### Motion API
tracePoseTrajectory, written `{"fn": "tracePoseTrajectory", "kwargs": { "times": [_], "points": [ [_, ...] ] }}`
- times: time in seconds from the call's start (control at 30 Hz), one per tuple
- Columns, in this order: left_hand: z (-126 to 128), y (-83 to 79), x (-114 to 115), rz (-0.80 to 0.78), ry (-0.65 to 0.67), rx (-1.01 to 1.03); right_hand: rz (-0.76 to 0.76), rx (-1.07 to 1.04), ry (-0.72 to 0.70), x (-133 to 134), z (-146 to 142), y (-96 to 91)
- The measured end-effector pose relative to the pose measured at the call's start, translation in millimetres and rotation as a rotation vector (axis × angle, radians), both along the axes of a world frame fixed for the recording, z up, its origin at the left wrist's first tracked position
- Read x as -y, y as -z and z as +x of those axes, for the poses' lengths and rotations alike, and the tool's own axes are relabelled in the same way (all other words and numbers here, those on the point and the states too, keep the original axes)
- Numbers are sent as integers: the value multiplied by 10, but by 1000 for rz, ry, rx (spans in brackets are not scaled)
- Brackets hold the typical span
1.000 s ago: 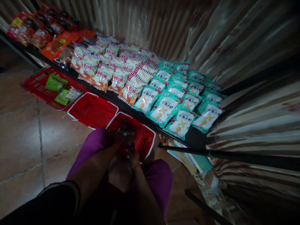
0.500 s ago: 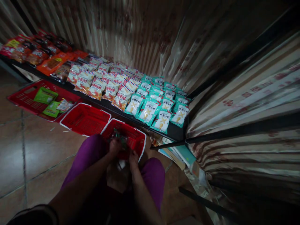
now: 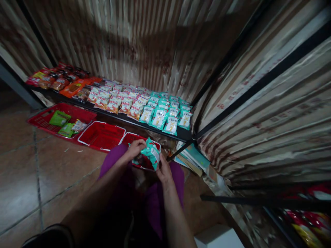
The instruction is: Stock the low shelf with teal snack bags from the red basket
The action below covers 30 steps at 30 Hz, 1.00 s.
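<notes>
Between my two hands is a teal snack bag, tilted, above the nearest red basket. My left hand grips its left end with the fingers closed. At its right end, my right hand has the thumb and fingers closed on the edge. Inside the basket under the bag lies a dark packet, mostly hidden by my hands. On the low shelf just ahead stand rows of similar teal and white snack bags.
White and orange snack bags and orange-red packets fill the shelf's left. A red basket stands beside mine; another holds green packets. Books lie under the shelf's right end. A black rail and white box are at right.
My hands have come up out of the nearest basket and now hold a teal snack bag between them. The view has shifted, showing more on the right.
</notes>
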State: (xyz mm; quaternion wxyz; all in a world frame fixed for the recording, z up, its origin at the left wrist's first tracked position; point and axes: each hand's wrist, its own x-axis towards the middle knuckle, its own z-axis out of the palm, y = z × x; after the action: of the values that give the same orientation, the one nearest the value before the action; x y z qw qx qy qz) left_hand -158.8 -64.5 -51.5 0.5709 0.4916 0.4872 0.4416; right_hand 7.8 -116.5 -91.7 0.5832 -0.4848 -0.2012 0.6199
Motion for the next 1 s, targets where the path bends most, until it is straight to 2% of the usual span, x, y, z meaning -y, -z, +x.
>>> {"fn": "tracePoseTrajectory", "kwargs": {
  "times": [0.13, 0.23, 0.33, 0.47, 0.57, 0.63, 0.7, 0.83, 0.93, 1.0],
  "points": [
    [45, -218, 99, 53, -100, 125, 18, -64, 115, 119, -8, -231],
    [96, -331, 232, -32, -193, 265, 70, -50, 191, 138, -111, -339],
    [145, -415, 360, -105, -162, 314, 105, -28, 247, 160, -284, -408],
    [164, -537, 424, -110, -159, 361, 94, 3, 200, 229, -408, -426],
    [128, -604, 420, -88, -197, 337, 42, 61, 171, 256, -331, -455],
    [97, -623, 422, -81, -203, 316, 47, 117, 228, 241, -238, -532],
    [79, -627, 435, -56, -169, 292, 112, 154, 278, 199, -157, -655],
    [115, -616, 457, 7, -34, 220, 193, 168, 154, 81, -82, -910],
    [154, -619, 464, 23, 14, 177, 186, 175, 74, 13, -79, -1005],
    [154, -635, 478, 27, 40, 189, 175, 161, 107, -8, -90, -1029]
  ]
}}
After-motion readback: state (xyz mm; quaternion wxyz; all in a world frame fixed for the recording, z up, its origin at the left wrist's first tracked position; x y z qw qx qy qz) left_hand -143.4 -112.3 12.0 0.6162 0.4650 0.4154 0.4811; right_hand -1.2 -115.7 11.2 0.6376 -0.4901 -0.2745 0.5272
